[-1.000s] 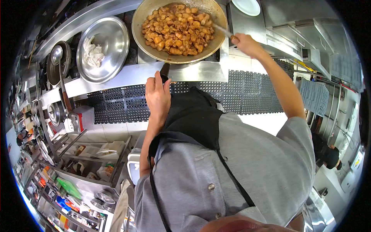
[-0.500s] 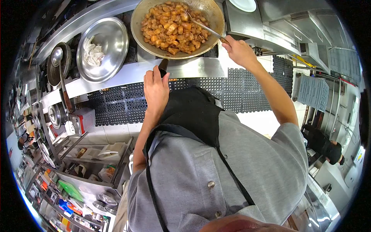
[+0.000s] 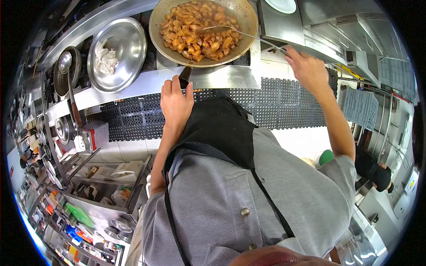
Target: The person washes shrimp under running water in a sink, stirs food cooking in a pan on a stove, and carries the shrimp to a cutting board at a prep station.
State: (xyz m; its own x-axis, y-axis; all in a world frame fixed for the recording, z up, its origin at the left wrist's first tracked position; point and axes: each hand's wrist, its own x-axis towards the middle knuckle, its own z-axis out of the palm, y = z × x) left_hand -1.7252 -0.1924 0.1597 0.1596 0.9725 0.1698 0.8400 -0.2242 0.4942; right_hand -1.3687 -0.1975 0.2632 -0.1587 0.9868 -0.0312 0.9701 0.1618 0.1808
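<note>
Brown chunks of food [image 3: 195, 33], glossy with sauce, fill much of a wide pan [image 3: 247, 22] on the stove. My left hand [image 3: 176, 99] is closed around the pan's dark handle [image 3: 185, 76], at the front edge of the stove. To the right of the pan, my right hand [image 3: 308, 68] grips the end of a long-handled metal ladle [image 3: 253, 35]. Its bowl lies among the chunks, near the middle of the pan. The grip end of the ladle is hidden by my fingers.
Left of the pan lies a large metal lid [image 3: 128, 57] with a crumpled white cloth [image 3: 105, 60] on it. Another ladle [image 3: 65, 63] rests over a dark pan farther left. A white plate [image 3: 282, 4] is at back right. Black mats [image 3: 284, 104] cover the floor.
My right hand has moved right and slightly toward me, drawing the ladle outward. Its bowl now shows across the food, and the chunks have shifted. My left hand stays on the handle.
</note>
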